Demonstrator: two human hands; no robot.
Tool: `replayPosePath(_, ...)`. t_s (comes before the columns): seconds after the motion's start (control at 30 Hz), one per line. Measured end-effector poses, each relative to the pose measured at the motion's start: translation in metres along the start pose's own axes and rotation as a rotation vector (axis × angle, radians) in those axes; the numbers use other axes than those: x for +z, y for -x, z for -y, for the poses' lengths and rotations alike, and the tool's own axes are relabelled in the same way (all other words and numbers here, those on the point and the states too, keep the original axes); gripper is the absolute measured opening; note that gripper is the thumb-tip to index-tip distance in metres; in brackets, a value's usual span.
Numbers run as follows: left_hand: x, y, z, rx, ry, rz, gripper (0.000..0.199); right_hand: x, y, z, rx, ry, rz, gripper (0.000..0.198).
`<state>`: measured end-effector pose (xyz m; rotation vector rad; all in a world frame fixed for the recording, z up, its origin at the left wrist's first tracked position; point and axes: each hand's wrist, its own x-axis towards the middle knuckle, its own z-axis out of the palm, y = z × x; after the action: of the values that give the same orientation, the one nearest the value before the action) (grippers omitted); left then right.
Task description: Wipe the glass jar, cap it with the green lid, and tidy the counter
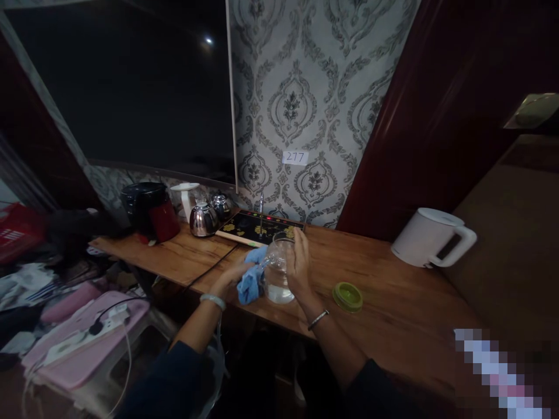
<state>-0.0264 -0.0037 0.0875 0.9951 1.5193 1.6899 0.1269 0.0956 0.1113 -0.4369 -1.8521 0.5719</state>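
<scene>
- Both hands are busy: the right hand [298,262] grips a clear glass jar [279,270] standing on the worktop [393,302], while the left hand [233,273] presses a blue cloth [251,279] against its side.
- Wiping looks to be midway.
- Its green lid [347,295] lies off, just right of the jar; putting it back on seems left to do.
</scene>
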Motion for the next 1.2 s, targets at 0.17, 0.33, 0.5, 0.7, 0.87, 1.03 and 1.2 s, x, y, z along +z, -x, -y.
replayPosePath(0.17, -0.021, 0.047, 0.012, -0.098, 0.006, -0.089, 0.036, -0.001, -0.001, 0.001, 0.017, -0.042, 0.014, 0.057)
replayPosePath(0.33, -0.023, 0.093, -0.028, 0.000, 0.109, -0.529, 0.045, -0.013, -0.006, 0.006, 0.037, -0.104, 0.056, 0.055)
replayPosePath(0.5, 0.021, 0.131, -0.068, 0.209, -0.001, -0.571, 0.056, -0.047, 0.021, 0.045, 0.016, -0.180, 0.036, 0.058)
replayPosePath(0.7, 0.089, 0.150, -0.060, 0.161, 0.088, -0.098, 0.055, -0.070, 0.078, 0.069, 0.281, -0.545, 0.326, 0.072)
replayPosePath(0.87, 0.087, 0.129, -0.066, 0.254, -0.128, -0.002, 0.039, -0.105, 0.069, 0.038, 0.624, -0.586, 0.142, 0.042)
replayPosePath(1.03, 0.063, 0.080, -0.062, 0.448, -0.313, -0.499, 0.022, -0.123, 0.016, 0.040, 0.178, -0.174, 0.056, 0.045)
replayPosePath(1.2, 0.062, 0.044, -0.045, 0.361, -0.218, -0.385, 0.021, -0.082, -0.013, 0.057, -0.123, 0.290, 0.329, 0.069)
